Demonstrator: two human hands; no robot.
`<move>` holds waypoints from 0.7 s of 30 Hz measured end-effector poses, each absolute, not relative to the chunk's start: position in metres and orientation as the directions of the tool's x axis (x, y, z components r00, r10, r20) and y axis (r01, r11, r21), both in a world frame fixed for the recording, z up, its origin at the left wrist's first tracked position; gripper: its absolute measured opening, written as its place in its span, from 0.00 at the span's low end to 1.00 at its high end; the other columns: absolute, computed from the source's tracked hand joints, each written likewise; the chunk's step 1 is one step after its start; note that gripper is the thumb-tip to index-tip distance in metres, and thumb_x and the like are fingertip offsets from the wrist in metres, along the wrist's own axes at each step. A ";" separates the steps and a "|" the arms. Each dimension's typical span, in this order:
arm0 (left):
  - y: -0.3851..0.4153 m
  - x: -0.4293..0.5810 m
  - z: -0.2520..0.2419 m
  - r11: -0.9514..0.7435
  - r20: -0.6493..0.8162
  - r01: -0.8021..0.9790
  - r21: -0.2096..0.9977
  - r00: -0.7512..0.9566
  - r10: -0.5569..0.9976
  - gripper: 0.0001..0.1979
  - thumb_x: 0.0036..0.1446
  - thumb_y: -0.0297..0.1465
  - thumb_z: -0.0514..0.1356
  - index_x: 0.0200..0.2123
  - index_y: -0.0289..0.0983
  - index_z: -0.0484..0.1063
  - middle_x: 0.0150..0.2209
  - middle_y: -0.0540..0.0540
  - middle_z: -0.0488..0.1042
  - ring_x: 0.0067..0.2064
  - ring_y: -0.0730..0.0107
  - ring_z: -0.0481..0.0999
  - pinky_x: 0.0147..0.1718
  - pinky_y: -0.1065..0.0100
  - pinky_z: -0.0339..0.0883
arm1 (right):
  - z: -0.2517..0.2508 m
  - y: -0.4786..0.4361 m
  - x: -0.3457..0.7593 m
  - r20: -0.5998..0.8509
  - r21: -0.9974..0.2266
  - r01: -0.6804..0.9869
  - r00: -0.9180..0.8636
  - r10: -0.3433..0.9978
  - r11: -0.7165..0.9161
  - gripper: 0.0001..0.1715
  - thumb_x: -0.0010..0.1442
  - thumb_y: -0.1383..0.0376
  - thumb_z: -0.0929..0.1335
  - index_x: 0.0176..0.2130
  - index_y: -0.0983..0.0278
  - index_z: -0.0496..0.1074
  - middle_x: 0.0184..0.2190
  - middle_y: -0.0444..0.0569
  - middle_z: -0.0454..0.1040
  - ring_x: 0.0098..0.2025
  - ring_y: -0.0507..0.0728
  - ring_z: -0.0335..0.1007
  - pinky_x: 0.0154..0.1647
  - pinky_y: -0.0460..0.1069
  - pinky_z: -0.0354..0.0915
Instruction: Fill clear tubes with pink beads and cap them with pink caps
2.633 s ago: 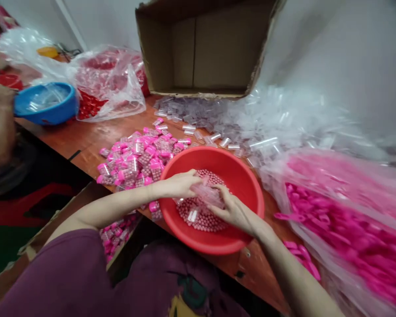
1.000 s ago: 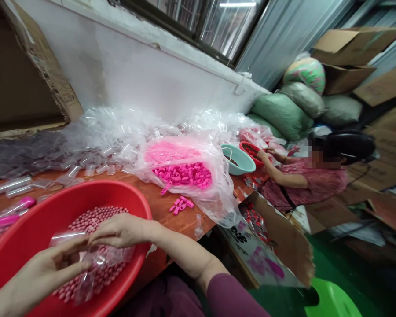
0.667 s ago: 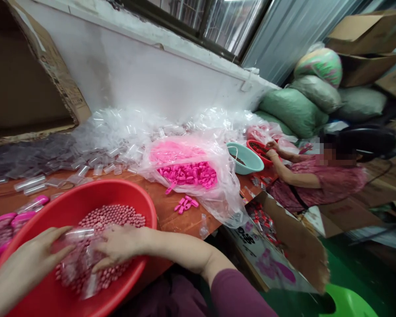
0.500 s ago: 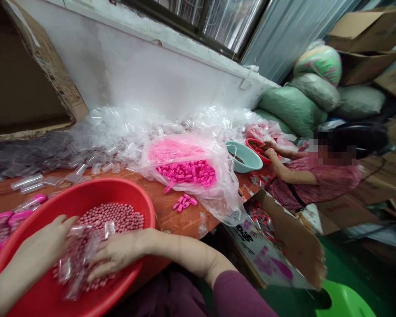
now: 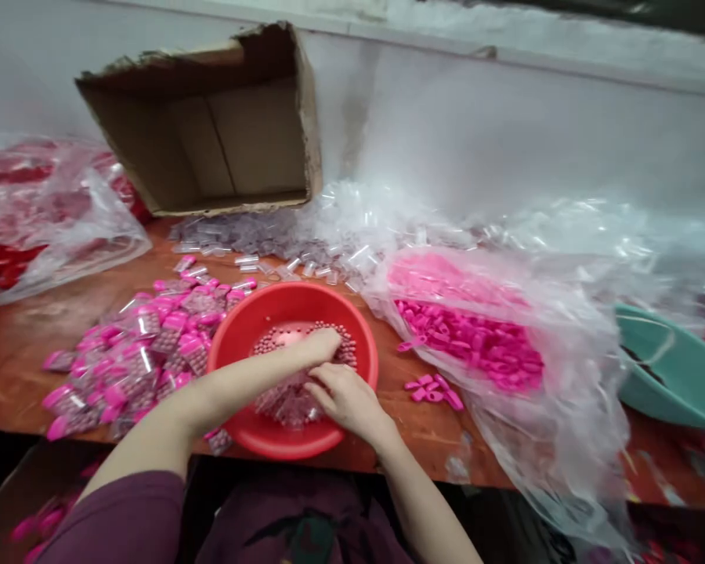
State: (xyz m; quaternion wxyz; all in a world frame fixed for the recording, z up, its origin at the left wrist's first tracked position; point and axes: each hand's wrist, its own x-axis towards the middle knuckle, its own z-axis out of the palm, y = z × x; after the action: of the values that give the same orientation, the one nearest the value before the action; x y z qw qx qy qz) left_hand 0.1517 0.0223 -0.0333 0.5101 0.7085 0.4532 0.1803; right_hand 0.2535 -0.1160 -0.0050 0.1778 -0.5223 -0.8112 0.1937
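Centrally, one red basin [image 5: 235, 345] at the near edge of the wooden table [image 5: 64, 313], holding pink beads [image 5: 282, 335] and a bunch of clear small tubes [image 5: 287, 401]. Left hand [image 5: 320, 345] and right hand [image 5: 344, 395] both inside the basin, fingers curled down over the tubes; blur hides how firmly either grips. Adjacent: capped pink-filled tubes [image 5: 146, 345] heaped left, bag of pink caps [image 5: 475, 345] right, open cardboard box [image 5: 211, 133] behind.

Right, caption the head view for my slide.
Both hands, left hand and right hand, work clear tubes in a red basin of pink beads.
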 end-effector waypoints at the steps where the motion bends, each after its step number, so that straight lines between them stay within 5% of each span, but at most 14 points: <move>1: 0.021 0.157 -0.032 -0.067 -0.265 0.498 0.864 0.565 0.782 0.22 0.74 0.43 0.67 0.64 0.39 0.77 0.64 0.40 0.78 0.62 0.52 0.81 0.59 0.51 0.81 | -0.006 -0.116 0.254 0.106 -0.515 0.767 -0.385 0.917 0.382 0.12 0.78 0.61 0.71 0.50 0.64 0.84 0.47 0.55 0.89 0.49 0.62 0.87 0.52 0.54 0.76; 5: 0.025 0.152 -0.022 -0.087 -0.340 0.521 0.849 0.667 0.663 0.18 0.58 0.27 0.76 0.51 0.31 0.83 0.50 0.39 0.84 0.53 0.53 0.82 0.58 0.55 0.78 | -0.008 -0.115 0.255 0.177 -0.615 0.690 -0.353 0.919 0.383 0.13 0.78 0.63 0.69 0.51 0.63 0.84 0.48 0.55 0.89 0.51 0.62 0.87 0.58 0.56 0.77; 7: 0.028 0.137 -0.015 -0.053 -0.300 0.457 0.888 0.663 0.686 0.18 0.54 0.21 0.73 0.50 0.30 0.84 0.45 0.43 0.85 0.51 0.59 0.82 0.60 0.60 0.75 | -0.007 -0.116 0.258 0.213 -0.677 0.639 -0.306 0.928 0.366 0.15 0.79 0.63 0.67 0.53 0.63 0.83 0.51 0.56 0.89 0.54 0.61 0.86 0.60 0.56 0.77; 12: 0.022 0.090 0.004 0.197 -0.231 0.121 0.973 0.562 0.795 0.25 0.60 0.25 0.70 0.60 0.31 0.81 0.51 0.41 0.83 0.48 0.69 0.81 0.57 0.60 0.75 | 0.002 -0.115 0.278 0.375 -0.765 0.524 -0.110 0.921 0.374 0.12 0.76 0.62 0.69 0.50 0.59 0.84 0.46 0.51 0.89 0.47 0.58 0.88 0.53 0.54 0.81; 16: -0.002 0.066 0.016 0.456 -0.277 -0.178 0.872 0.588 0.759 0.21 0.64 0.28 0.71 0.59 0.34 0.80 0.55 0.37 0.83 0.51 0.64 0.84 0.51 0.60 0.78 | 0.006 -0.107 0.292 0.336 -0.802 0.533 0.031 0.941 0.269 0.13 0.75 0.59 0.70 0.51 0.58 0.84 0.42 0.49 0.89 0.41 0.58 0.87 0.49 0.55 0.80; 21: -0.027 0.057 0.021 0.479 -0.226 -0.255 0.840 0.638 0.736 0.21 0.61 0.28 0.71 0.57 0.35 0.79 0.52 0.39 0.82 0.50 0.64 0.83 0.47 0.65 0.76 | 0.011 -0.094 0.283 0.380 -0.801 0.510 0.026 0.924 0.315 0.14 0.77 0.60 0.68 0.54 0.59 0.83 0.43 0.51 0.86 0.39 0.57 0.84 0.48 0.56 0.79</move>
State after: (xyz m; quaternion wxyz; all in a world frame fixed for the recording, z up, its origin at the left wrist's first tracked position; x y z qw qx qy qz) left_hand 0.0565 -0.0269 0.0205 0.8079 0.4079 0.2948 0.3066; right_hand 0.2831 -0.0935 0.0111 0.4686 -0.5418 -0.6617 0.2213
